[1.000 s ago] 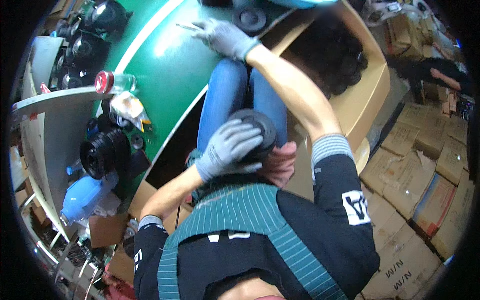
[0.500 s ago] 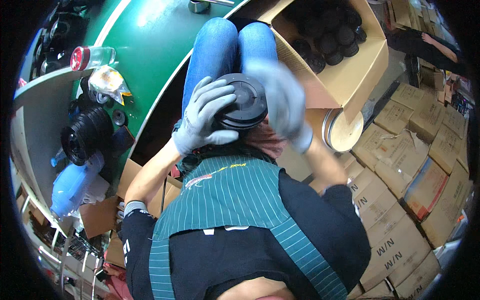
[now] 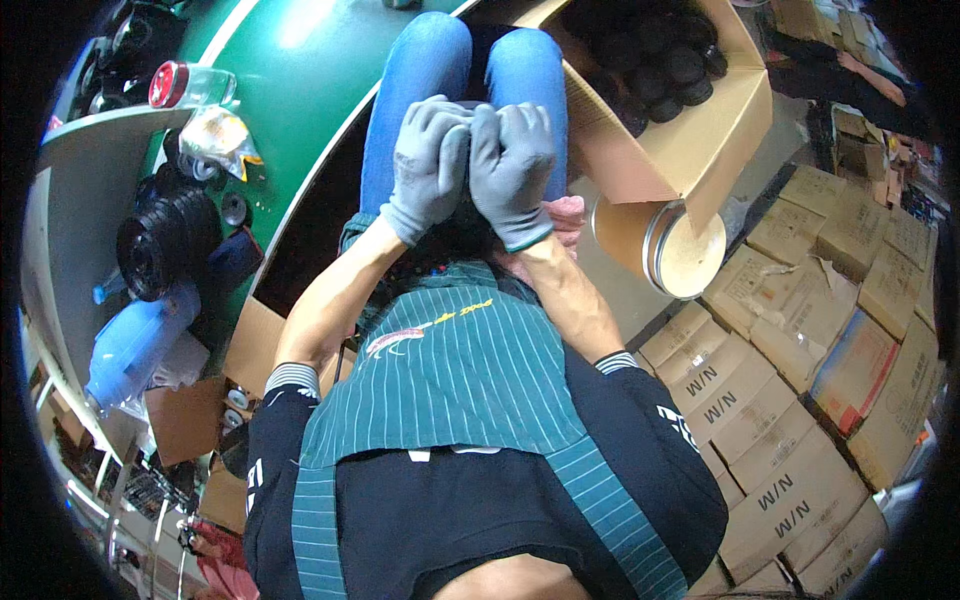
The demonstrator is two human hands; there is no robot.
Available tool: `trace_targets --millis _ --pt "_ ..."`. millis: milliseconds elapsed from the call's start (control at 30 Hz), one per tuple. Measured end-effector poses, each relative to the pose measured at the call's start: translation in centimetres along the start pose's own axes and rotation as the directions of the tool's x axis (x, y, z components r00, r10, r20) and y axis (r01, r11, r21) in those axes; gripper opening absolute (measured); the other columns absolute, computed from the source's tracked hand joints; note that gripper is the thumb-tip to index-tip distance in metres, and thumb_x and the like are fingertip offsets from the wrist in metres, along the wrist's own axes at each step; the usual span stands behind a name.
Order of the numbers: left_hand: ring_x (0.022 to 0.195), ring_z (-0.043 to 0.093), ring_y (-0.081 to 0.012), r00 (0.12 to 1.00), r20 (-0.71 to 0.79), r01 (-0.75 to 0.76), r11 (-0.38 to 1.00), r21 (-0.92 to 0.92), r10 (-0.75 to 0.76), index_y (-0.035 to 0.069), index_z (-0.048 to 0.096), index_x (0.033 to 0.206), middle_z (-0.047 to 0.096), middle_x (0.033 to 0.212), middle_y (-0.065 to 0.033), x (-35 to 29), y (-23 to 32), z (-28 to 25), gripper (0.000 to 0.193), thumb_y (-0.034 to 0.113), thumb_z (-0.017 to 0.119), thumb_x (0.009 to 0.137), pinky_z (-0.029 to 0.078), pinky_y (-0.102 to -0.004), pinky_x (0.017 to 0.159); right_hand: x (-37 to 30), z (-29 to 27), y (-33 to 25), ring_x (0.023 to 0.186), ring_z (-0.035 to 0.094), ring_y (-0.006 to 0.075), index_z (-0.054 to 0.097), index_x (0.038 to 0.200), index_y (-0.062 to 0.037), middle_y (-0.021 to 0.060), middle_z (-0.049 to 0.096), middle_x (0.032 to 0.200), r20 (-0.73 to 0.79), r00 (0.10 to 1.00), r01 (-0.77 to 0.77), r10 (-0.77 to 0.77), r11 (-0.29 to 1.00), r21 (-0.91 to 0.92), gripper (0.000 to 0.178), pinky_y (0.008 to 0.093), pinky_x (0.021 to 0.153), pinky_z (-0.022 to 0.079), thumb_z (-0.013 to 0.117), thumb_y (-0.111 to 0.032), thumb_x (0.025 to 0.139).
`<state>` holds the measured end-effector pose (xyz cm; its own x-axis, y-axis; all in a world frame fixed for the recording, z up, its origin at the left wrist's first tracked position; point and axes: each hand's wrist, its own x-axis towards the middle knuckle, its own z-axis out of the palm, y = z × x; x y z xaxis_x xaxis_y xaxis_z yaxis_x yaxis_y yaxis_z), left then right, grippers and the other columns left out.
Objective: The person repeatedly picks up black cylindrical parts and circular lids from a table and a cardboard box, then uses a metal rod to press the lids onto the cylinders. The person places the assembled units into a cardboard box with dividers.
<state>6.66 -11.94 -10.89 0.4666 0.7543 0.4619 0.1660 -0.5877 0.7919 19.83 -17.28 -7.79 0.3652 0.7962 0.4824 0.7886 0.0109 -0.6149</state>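
Both my hands wear grey gloves and are drawn together over my lap, between the knees of my blue jeans (image 3: 425,75). My left hand (image 3: 425,160) has its fingers curled over, knuckles facing up. Pressed close beside it, my right hand (image 3: 512,165) is bent in the same grip. The black round plastic part that showed in the earlier frame is covered by the gloves, and its outline is hidden. A pink cloth (image 3: 560,225) lies by my right wrist, next to the green striped apron (image 3: 450,370).
An open carton (image 3: 720,150) with several black round parts (image 3: 665,85) stands ahead on the right, above a round drum (image 3: 690,250). Stacked cartons (image 3: 770,430) fill the right side. On the green table (image 3: 300,90) at left are a red-lidded jar (image 3: 190,85) and black ringed parts (image 3: 165,240).
My right hand, blurred before, has come in beside the left. My left hand's spread fingers have curled over. The black round part has gone from sight under the gloves. The view has shifted slightly.
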Motion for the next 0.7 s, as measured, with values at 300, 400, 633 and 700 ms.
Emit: trace_targets --millis 300,400,633,700 --pt "0.114 0.071 -0.0323 0.984 -0.033 0.162 0.956 -0.246 -0.175 0.001 0.075 0.118 0.076 0.119 -0.0164 0.5 0.3 -2.4 0.034 0.023 0.049 0.113 0.052 -0.0429 0.107 -1.5 -2.2 2.1 0.104 0.072 0.0297 0.073 0.111 0.0038 0.0172 0.075 0.108 0.035 0.992 -0.125 0.121 0.918 0.375 0.028 0.039 0.094 0.054 0.049 -0.011 0.113" --pt "0.117 0.072 -0.0274 0.978 -0.067 0.188 0.974 -0.126 -0.198 0.003 0.075 0.129 0.076 0.124 -0.0157 3.0 -1.7 -5.3 0.033 0.024 0.055 0.113 0.053 -0.0397 0.106 -3.2 -2.3 3.7 0.126 0.068 0.0317 0.068 0.134 0.006 0.0207 0.072 0.132 0.155 0.974 -0.212 0.165 0.905 0.368 0.038 0.0405 0.114 0.049 0.04 -0.016 0.119" --pt "0.136 0.059 -0.0381 0.985 0.153 -0.164 0.717 0.678 0.081 0.014 0.053 0.159 0.06 0.153 -0.0164 13.6 -14.1 -9.3 0.068 0.037 0.077 0.099 0.044 -0.0499 0.118 -4.9 -4.7 -0.2 0.139 0.058 0.0498 0.061 0.145 0.0068 0.03 0.06 0.149 0.167 0.985 -0.087 0.045 0.963 0.255 0.052 0.0534 0.12 0.043 0.053 -0.033 0.113" --pt "0.143 0.052 -0.0418 0.969 0.228 -0.24 0.597 0.765 0.097 0.002 0.056 0.152 0.059 0.148 -0.0278 17.3 -13.3 -8.5 0.074 0.037 0.082 0.093 0.039 -0.0523 0.121 -5.0 -5.1 -0.4 0.14 0.058 0.0487 0.061 0.146 0.0073 0.0309 0.06 0.149 0.179 0.981 -0.12 0.071 0.953 0.278 0.055 0.0525 0.119 0.044 0.056 -0.036 0.112"
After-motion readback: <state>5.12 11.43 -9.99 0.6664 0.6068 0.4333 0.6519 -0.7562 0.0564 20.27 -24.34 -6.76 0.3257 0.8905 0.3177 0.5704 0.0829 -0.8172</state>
